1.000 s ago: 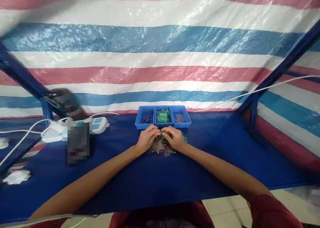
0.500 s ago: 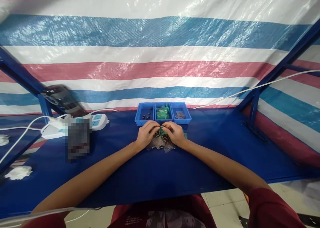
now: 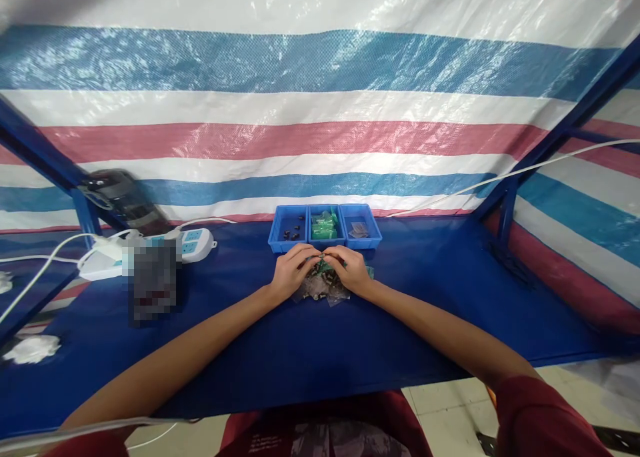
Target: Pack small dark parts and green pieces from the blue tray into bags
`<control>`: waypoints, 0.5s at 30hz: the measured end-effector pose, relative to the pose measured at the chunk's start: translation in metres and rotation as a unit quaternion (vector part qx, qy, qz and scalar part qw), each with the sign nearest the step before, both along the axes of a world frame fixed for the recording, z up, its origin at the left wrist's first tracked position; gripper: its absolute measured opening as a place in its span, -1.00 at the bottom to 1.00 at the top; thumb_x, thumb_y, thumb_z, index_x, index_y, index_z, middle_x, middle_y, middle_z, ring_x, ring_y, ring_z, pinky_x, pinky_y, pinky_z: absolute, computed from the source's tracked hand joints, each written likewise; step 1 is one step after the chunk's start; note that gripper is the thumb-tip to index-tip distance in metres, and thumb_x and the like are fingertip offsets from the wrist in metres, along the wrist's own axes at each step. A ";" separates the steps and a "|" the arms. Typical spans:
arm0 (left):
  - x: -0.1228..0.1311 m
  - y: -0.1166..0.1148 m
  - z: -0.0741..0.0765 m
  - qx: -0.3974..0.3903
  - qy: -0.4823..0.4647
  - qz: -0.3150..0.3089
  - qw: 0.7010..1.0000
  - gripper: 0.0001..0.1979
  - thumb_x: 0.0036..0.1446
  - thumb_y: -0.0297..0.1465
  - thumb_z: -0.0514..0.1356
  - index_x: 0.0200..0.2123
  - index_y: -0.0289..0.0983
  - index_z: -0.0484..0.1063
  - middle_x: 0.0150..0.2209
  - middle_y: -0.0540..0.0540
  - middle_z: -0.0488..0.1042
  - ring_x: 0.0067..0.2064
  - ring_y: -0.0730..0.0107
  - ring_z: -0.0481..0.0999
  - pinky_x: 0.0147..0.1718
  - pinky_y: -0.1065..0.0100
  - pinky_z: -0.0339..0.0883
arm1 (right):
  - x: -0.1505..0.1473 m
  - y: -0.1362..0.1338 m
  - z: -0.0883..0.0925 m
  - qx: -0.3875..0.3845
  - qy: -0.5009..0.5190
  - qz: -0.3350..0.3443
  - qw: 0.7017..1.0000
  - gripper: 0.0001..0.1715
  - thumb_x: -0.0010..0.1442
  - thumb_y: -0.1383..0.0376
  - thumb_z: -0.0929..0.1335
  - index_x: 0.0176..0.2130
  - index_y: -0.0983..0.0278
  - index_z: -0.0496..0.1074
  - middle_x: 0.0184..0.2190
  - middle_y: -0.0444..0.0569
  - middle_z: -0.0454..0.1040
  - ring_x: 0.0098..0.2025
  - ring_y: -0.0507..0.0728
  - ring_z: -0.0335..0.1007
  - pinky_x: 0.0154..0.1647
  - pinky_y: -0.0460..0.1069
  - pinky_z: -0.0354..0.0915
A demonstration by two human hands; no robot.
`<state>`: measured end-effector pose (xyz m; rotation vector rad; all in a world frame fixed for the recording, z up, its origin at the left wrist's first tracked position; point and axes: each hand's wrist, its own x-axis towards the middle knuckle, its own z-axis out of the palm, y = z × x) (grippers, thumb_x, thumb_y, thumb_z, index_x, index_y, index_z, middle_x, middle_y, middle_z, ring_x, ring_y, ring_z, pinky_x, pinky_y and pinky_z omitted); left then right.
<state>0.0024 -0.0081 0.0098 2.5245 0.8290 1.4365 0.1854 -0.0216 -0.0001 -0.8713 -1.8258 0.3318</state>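
Note:
My left hand (image 3: 294,270) and my right hand (image 3: 351,269) meet at the fingertips above a heap of small parts (image 3: 323,286) and clear plastic bags. Both hands are pinched closed around something tiny between them, too small to name. Just beyond the fingers stand three joined blue bins. Several small dark parts lie in the left bin (image 3: 289,210). Green packets (image 3: 324,227) fill much of the middle one. A few small clear pieces (image 3: 359,230) lie in the right bin (image 3: 373,241).
At the left of the blue table (image 3: 280,357) are a white power strip (image 3: 200,243) with cables, a blurred-out dark object (image 3: 153,280), a dark bottle-like item (image 3: 127,200) and crumpled white material (image 3: 33,349). A striped tarp (image 3: 320,140) hangs behind; blue frame posts (image 3: 510,210) flank it.
My fingertips have drawn slightly closer together over the heap. The view has shifted a little; the bins and their contents look the same.

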 end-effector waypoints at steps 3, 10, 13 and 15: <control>0.000 0.000 0.000 -0.011 0.001 0.003 1.000 -0.87 0.19 -0.43 0.15 -0.19 -0.28 0.44 -0.22 -0.13 0.48 -0.24 0.42 0.48 -0.35 0.46 0.37 | 0.000 -0.001 0.002 0.005 -0.002 0.006 1.000 -0.73 0.29 0.20 0.23 -0.25 0.26 0.45 -0.35 0.00 0.51 -0.33 0.09 0.42 -0.29 -0.03 0.33; 0.001 -0.003 0.005 -0.036 -0.011 0.015 0.999 -0.90 0.20 -0.41 0.14 -0.25 -0.29 0.43 -0.29 -0.10 0.46 -0.28 0.44 0.46 -0.33 0.45 0.36 | -0.002 -0.004 0.002 -0.011 0.017 0.000 1.000 -0.71 0.24 0.13 0.28 -0.17 0.28 0.42 -0.54 -0.11 0.36 -0.54 0.03 0.26 -0.47 -0.06 0.27; 0.001 -0.003 0.006 -0.038 -0.013 0.009 0.999 -0.91 0.20 -0.41 0.14 -0.28 -0.29 0.43 -0.31 -0.09 0.47 -0.29 0.45 0.46 -0.33 0.45 0.35 | -0.002 -0.004 0.001 0.003 0.011 0.004 1.000 -0.71 0.24 0.13 0.28 -0.19 0.28 0.41 -0.55 -0.11 0.33 -0.54 0.02 0.24 -0.47 -0.07 0.25; 0.001 -0.003 0.006 -0.039 -0.013 0.008 0.999 -0.90 0.20 -0.40 0.14 -0.29 -0.29 0.43 -0.33 -0.09 0.47 -0.31 0.45 0.46 -0.33 0.45 0.34 | -0.002 -0.003 0.001 0.014 0.007 0.007 1.000 -0.72 0.25 0.14 0.27 -0.20 0.28 0.41 -0.54 -0.10 0.34 -0.55 0.02 0.24 -0.47 -0.06 0.25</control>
